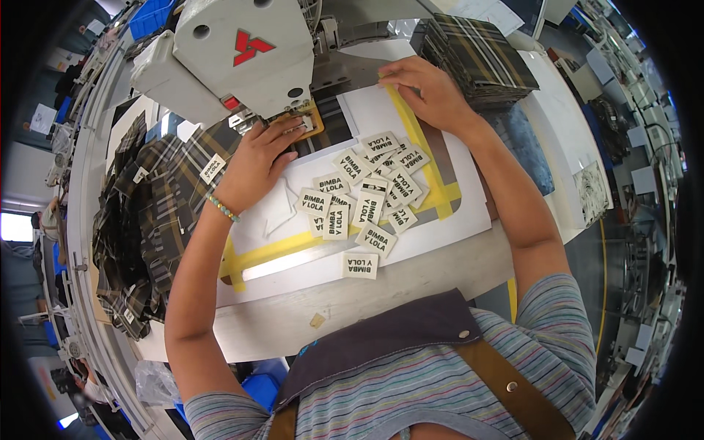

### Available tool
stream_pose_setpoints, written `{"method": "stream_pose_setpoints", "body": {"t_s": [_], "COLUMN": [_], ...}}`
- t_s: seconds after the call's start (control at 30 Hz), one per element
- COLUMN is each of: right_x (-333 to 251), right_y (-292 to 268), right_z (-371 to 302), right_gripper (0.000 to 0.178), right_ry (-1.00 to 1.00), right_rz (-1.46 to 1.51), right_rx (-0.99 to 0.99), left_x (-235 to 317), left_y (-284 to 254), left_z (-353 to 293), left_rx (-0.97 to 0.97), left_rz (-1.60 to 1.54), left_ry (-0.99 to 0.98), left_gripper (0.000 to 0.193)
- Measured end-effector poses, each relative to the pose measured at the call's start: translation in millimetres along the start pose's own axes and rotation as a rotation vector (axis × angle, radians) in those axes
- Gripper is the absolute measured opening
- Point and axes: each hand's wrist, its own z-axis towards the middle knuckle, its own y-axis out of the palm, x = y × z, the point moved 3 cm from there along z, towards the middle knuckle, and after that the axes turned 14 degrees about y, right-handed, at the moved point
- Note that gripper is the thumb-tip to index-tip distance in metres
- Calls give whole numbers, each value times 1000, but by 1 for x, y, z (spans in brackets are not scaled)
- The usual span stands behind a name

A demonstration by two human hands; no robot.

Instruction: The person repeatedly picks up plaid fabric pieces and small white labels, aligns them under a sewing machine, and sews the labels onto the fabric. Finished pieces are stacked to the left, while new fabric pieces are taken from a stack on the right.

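My left hand (258, 163), with a beaded bracelet on its wrist, reaches under the sewing machine head (246, 55). Its fingers are stretched out, tips at the orange-edged clamp (314, 121), thumb apart. Dark plaid fabric (336, 132) lies under and beside the clamp, partly covered by the hand. My right hand (429, 92) rests at the far end of a yellow tape strip (418, 132) on the white board, fingers loosely bent, thumb apart, holding nothing visible. Between my arms lies a loose heap of small cream fabric labels (376, 237) with dark print.
Plaid pieces bearing labels (165, 198) hang in a heap at the left. A stack of folded plaid pieces (488, 59) stands at the back right. The pale table edge (293, 323) runs before my apron (389, 334). A blue crate (150, 18) is at far left.
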Motion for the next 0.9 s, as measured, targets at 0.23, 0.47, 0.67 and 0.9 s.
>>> {"method": "stream_pose_setpoints", "body": {"t_s": [0.23,0.47,0.67,0.9], "right_x": [-1,0,0,0], "right_y": [0,0,1,2], "right_z": [2,1,-4,-11], "right_gripper": [27,29,28,27], "right_ry": [-4,15,41,33], "right_rz": [-8,-27,-22,3], "right_rx": [0,-17,-40,-37], "left_x": [-2,-4,-5,-16], "left_y": [-5,-6,0,6], "left_z": [-1,2,4,5], "left_rx": [-41,-28,-26,40], "left_rz": [5,24,18,-17], "left_ry": [15,51,-4,-54], "left_gripper": [44,44,44,45]}}
